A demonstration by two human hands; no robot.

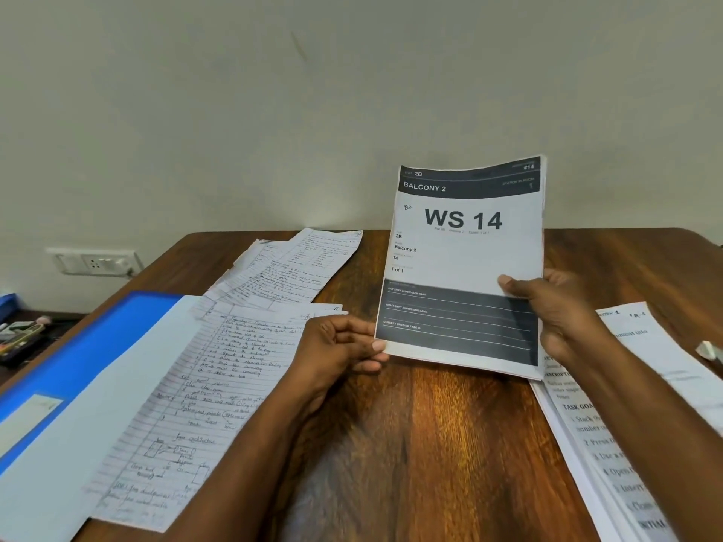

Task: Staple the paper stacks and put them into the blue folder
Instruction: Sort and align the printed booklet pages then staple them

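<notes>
Glossy wooden table — printed paper stack upright

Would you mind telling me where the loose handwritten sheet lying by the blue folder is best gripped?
Pinch the handwritten sheet at its near right edge, coming from the right. That edge lies on bare table, while its left side overlaps the blue folder. A hand must first be freed from the WS 14 stack.
</notes>
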